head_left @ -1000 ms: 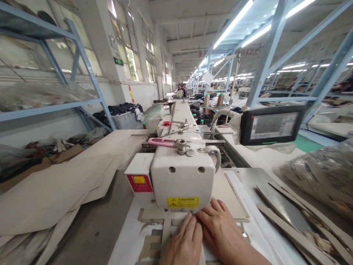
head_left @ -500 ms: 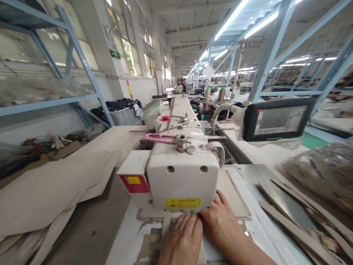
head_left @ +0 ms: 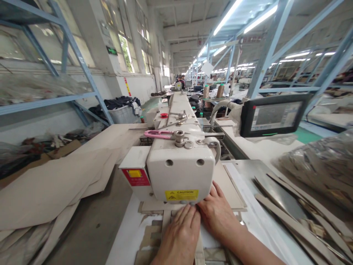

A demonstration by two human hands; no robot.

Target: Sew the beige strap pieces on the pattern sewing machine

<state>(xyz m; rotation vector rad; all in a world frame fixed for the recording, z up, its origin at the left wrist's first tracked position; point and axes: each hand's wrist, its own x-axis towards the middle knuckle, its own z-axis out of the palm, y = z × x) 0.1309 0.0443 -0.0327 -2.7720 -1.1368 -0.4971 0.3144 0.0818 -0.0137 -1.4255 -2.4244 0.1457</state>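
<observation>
Both the left hand (head_left: 180, 237) and right hand (head_left: 217, 217) lie flat, fingers together and extended, pressing a thin pale fabric piece (head_left: 205, 241) on the table beneath the cream sewing machine head (head_left: 180, 173). It looks light and limp, best pinned by fingertips near the needle, which the head hides.

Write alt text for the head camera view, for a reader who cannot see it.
Two bare hands, left hand and right hand, press flat side by side on pale material at the foot of a white sewing machine bearing a yellow caution label. Pink thread snips lie on top of it; a touchscreen panel stands right, beside beige strips.
</observation>
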